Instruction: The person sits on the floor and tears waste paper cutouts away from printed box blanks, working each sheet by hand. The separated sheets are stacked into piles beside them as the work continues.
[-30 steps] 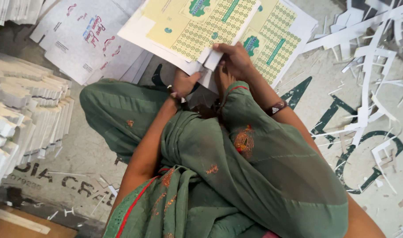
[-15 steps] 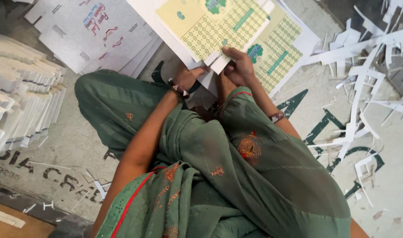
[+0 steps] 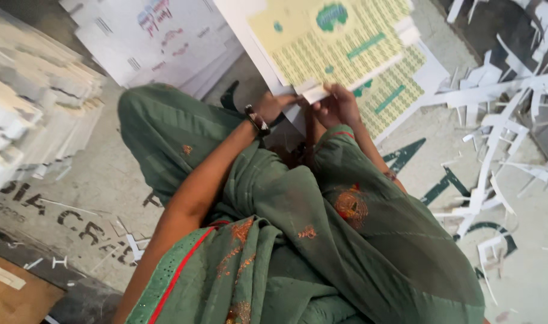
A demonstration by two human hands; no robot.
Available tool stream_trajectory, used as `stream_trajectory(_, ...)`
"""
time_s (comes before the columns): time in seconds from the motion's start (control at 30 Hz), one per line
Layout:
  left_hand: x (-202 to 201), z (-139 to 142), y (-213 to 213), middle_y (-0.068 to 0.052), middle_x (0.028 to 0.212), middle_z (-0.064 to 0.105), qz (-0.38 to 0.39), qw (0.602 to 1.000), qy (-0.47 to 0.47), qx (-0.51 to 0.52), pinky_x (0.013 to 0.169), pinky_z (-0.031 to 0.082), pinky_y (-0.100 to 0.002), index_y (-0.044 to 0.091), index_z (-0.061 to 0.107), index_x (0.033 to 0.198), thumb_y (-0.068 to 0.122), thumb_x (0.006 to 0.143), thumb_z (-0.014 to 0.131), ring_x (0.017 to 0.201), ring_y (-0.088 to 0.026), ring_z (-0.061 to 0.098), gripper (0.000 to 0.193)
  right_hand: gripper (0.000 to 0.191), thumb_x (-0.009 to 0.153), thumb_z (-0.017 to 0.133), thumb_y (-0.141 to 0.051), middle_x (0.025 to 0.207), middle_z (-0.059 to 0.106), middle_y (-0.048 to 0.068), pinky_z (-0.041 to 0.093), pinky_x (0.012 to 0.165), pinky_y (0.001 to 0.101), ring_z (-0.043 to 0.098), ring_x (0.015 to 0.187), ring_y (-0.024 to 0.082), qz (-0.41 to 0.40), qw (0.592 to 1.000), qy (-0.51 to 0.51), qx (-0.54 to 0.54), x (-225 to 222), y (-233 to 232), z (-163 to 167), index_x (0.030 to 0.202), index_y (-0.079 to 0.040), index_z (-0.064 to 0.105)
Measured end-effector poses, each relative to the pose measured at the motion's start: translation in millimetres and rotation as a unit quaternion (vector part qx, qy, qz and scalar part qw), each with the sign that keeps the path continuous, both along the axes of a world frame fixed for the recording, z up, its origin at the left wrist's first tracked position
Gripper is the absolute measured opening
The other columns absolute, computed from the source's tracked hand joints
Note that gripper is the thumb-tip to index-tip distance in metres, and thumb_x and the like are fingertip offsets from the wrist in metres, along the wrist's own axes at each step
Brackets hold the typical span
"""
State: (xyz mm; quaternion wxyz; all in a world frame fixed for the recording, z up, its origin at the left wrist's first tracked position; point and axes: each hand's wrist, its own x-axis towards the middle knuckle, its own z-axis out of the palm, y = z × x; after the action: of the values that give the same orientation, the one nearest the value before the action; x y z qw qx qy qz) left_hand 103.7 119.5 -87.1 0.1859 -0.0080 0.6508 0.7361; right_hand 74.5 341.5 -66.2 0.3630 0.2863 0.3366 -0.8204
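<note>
I sit on the floor in green cloth. My left hand (image 3: 274, 107), with a dark bangle at the wrist, grips the near edge of a printed card sheet (image 3: 322, 42), yellow with green marks. My right hand (image 3: 337, 105) pinches the same edge just beside it, at a small white tab. The sheet lies on top of a stack of similar sheets (image 3: 400, 90) in front of my knees.
A pile of white printed sheets (image 3: 160, 36) lies at the top left. Stacked white card pieces (image 3: 28, 114) stand along the left. White offcut strips (image 3: 502, 120) are scattered on the right. A brown board (image 3: 10, 294) sits at the bottom left.
My view has shifted, so the sheets sit higher in the picture. Both hands keep hold of the sheet's near edge and have drawn closer together.
</note>
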Motion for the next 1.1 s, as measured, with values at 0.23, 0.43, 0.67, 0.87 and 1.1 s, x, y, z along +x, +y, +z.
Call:
stream_trajectory(0.23, -7, -4, -12, -0.008, 0.124, 0.074, -0.074, 0.994, -0.072, -0.030, 0.099, 0.052, -0.035, 0.008, 0.070, 0.126, 0.026, 0.090, 0.079, 0.115, -0.022, 0.068, 0.041, 0.020, 0.103, 0.065, -0.019, 0.067, 0.060, 0.008, 0.043, 0.041, 0.0256, 0.053, 0.046, 0.014, -0.020, 0.992, 0.083, -0.092, 3, -10, -14, 0.097, 0.000, 0.063)
stream_trajectory(0.43, -15, -5, -19, -0.012, 0.124, 0.075, -0.040, 0.999, 0.021, -0.012, 0.096, 0.056, -0.036, 0.001, 0.070, 0.125, 0.016, 0.086, 0.080, 0.113, -0.019, 0.070, 0.043, 0.032, 0.085, 0.056, -0.020, 0.084, 0.070, 0.016, 0.046, 0.046, 0.0281, 0.059, 0.053, 0.021, -0.153, 0.987, -0.014, -0.047, 5, -37, -12, 0.107, 0.004, 0.061)
stream_trajectory(0.67, -4, 22, -5, -0.009, 0.097, 0.080, 0.120, 0.989, -0.028, -0.081, 0.078, 0.058, -0.031, -0.001, 0.076, 0.107, 0.010, 0.085, 0.081, 0.089, -0.017, 0.075, 0.025, 0.023, 0.106, 0.066, -0.020, 0.078, 0.056, 0.008, 0.039, 0.051, 0.0308, 0.049, 0.056, 0.018, -0.075, 0.989, 0.123, 0.036, 2, -54, -22, 0.103, 0.000, 0.055)
stream_trajectory(0.87, -12, 8, -19, -0.004, 0.098, 0.076, 0.075, 0.994, 0.024, 0.074, 0.078, 0.052, -0.030, -0.003, 0.074, 0.111, 0.006, 0.091, 0.078, 0.087, -0.013, 0.067, 0.022, 0.021, 0.101, 0.055, -0.022, 0.070, 0.064, 0.010, 0.028, 0.038, 0.0225, 0.037, 0.042, 0.009, -0.022, 0.999, 0.040, -0.026, -11, -37, -16, 0.095, -0.002, 0.056)
stream_trajectory(1.1, -20, -3, -29, -0.004, 0.104, 0.074, 0.112, 0.987, -0.034, 0.110, 0.085, 0.052, -0.031, -0.002, 0.072, 0.114, 0.002, 0.089, 0.078, 0.095, -0.013, 0.066, 0.027, 0.015, 0.101, 0.058, -0.022, 0.069, 0.059, 0.004, 0.032, 0.047, 0.0261, 0.041, 0.052, 0.010, 0.000, 0.997, 0.049, 0.057, -25, -58, -5, 0.098, -0.008, 0.055)
